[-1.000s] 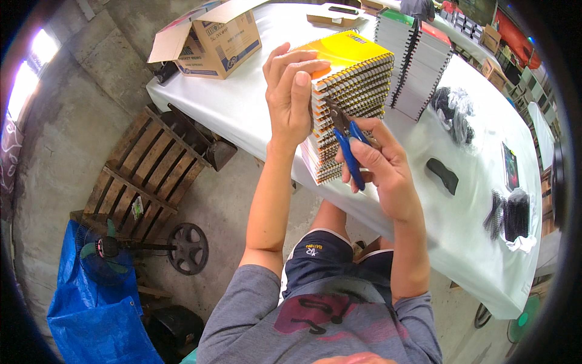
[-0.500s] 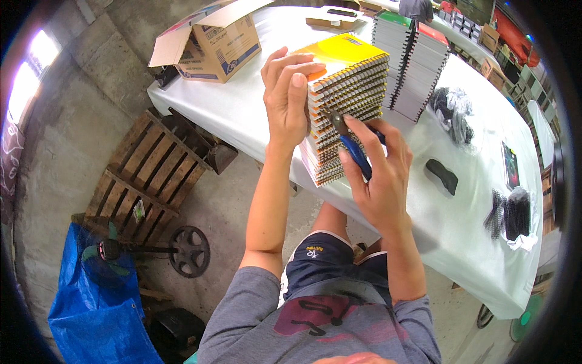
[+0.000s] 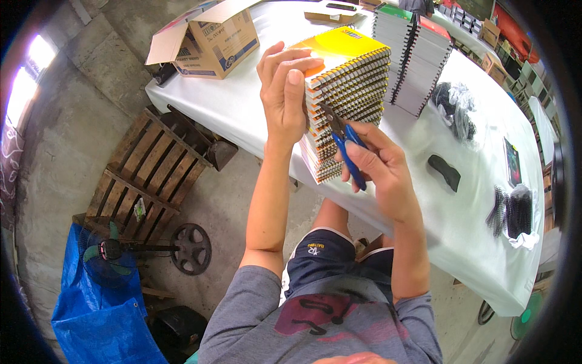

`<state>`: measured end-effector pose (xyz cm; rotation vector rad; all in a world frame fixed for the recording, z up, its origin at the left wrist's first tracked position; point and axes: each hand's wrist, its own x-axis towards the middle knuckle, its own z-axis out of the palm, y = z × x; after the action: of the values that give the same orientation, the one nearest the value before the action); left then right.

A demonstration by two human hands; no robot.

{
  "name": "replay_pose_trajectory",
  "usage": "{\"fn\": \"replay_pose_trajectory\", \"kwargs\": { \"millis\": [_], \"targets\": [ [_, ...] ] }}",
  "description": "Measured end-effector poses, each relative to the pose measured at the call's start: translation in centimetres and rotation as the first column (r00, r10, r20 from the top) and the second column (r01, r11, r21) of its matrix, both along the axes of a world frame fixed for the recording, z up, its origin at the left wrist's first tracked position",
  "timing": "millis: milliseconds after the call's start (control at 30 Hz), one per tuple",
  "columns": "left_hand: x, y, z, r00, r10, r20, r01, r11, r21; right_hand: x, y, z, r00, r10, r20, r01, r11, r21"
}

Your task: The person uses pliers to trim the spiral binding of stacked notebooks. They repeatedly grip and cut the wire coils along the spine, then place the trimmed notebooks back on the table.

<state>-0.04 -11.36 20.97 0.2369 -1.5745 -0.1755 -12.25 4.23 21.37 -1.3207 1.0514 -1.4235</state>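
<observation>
A tall stack of spiral-bound notebooks (image 3: 348,51) with a yellow and orange top cover stands at the table's near edge, bindings toward me. My left hand (image 3: 285,91) lies against the stack's left side, its fingers reaching over the top cover's corner; they are spread, not wrapped round anything. Blue-handled cutting pliers (image 3: 351,159) sit in my right hand (image 3: 379,167), the fingers closed about the handles. Their dark jaws point up and left, at the wire coils near the stack's left corner. Whether the jaws touch a coil I cannot tell.
Behind the stack stand taller piles of black-bound notebooks (image 3: 418,67). An open cardboard box (image 3: 218,45) is at the table's far left. To the right lie a black object (image 3: 444,173) and bundles of black coils (image 3: 518,212). A wooden pallet (image 3: 142,176) and a fan (image 3: 109,250) stand left.
My right hand has turned and shifted slightly down, its grip on the pliers changed and the handles now more exposed. The jaws have moved a little up and left. My left hand stays on the stack.
</observation>
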Motion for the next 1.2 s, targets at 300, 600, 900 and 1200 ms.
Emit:
{"fn": "replay_pose_trajectory", "kwargs": {
  "millis": [300, 600, 900, 1200],
  "targets": [
    [-0.1, 0.0, 0.0, 1.000, -0.008, 0.005, 0.007, 1.000, 0.024, 0.4, -0.4, -1.8, 0.605, -0.638, -0.476, 0.283, 0.732, -0.620],
    [0.0, 0.0, 0.0, 1.000, -0.012, 0.010, 0.012, 1.000, 0.025, 0.8, -0.4, -2.5, 0.352, -0.750, -0.560, 0.270, 0.655, -0.706],
    [-0.1, 0.0, 0.1, 1.000, -0.012, 0.002, 0.012, 1.000, 0.009, 0.6, -0.7, -2.5, 0.660, -0.580, -0.477, 0.240, 0.765, -0.597],
    [-0.1, 0.0, 0.0, 1.000, -0.012, -0.007, 0.012, 1.000, 0.008, -0.3, -0.3, -0.8, 0.997, -0.001, 0.081, -0.003, 0.999, 0.051]
  ]
}}
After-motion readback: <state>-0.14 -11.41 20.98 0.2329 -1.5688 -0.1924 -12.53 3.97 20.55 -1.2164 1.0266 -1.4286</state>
